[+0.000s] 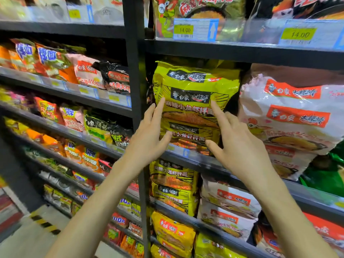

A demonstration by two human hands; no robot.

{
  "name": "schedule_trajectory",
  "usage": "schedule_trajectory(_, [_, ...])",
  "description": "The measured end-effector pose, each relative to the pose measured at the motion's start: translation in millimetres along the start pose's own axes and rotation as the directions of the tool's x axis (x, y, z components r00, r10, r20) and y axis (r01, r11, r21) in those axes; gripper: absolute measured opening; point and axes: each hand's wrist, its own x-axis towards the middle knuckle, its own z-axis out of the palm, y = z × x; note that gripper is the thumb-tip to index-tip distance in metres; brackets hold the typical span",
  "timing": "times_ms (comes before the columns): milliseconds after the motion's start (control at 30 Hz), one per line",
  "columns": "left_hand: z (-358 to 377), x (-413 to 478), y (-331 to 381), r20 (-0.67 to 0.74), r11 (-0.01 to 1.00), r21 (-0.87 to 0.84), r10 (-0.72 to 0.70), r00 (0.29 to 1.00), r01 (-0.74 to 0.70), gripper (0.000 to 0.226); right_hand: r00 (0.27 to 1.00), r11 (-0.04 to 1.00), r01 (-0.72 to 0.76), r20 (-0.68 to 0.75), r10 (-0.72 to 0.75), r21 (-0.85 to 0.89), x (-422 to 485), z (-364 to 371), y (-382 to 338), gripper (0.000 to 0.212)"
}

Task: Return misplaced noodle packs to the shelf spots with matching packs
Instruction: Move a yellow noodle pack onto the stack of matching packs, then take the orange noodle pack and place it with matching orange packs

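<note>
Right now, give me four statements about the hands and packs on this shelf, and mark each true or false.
1. The left hand and right hand both reach the yellow-green pack with straight fingers. True.
2. The pink-white pack lies left of the yellow-green pack. False: it lies to its right.
3. The price tag above reads 14.00. True.
4. The shelf below holds nothing yellow-green. False: matching packs lie there.
</note>
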Motion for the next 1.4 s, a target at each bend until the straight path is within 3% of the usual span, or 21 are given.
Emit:
schedule_trajectory(100, [-15, -16, 8, 0.079, 0.965, 0.262, -0.053, 0.995, 0.030, 0.070, 0.999, 0.995, 0.022, 0.045, -0.017, -0.096, -9, -8, -4, 0.073])
schedule_trajectory(200, [-23, -30, 20, 0.176, 0.863, 0.505, -0.070, 0.982, -0.029, 0.062, 0.982, 0.991, 0.079, 0.178, -0.059, -0.105, -17, -9, -6, 0.073])
schedule_trajectory(367, [-32, -48, 38, 0.276, 0.768, 0.632, -0.103, 0.956, -0.100, 0.059, 0.924, 0.978, 0.173, 0.362, -0.119, -0.119, -34, -13, -9, 0.072])
schedule_trajectory(733, [-67, -108, 58, 0.391, 0.744, 0.622, -0.026, 0.920, -0.244, 0.060, 0.911, 0.977, 0.058, 0.412, 0.033, -0.207, -101, -52, -48, 0.067])
schedule_trajectory(933, [-71, -139, 84, 0.502, 0.757, 0.550, 0.039, 0.864, -0.354, 0.059, 0.872, 0.953, -0.078, 0.444, 0.208, -0.293, -169, -82, -59, 0.063])
schedule_trajectory(1400, [-34, -212, 261, 0.655, 0.678, 0.327, 0.339, 0.675, -0.658, 0.058, 0.705, 0.738, -0.442, 0.311, 0.637, -0.509, -347, -222, -3, 0.057])
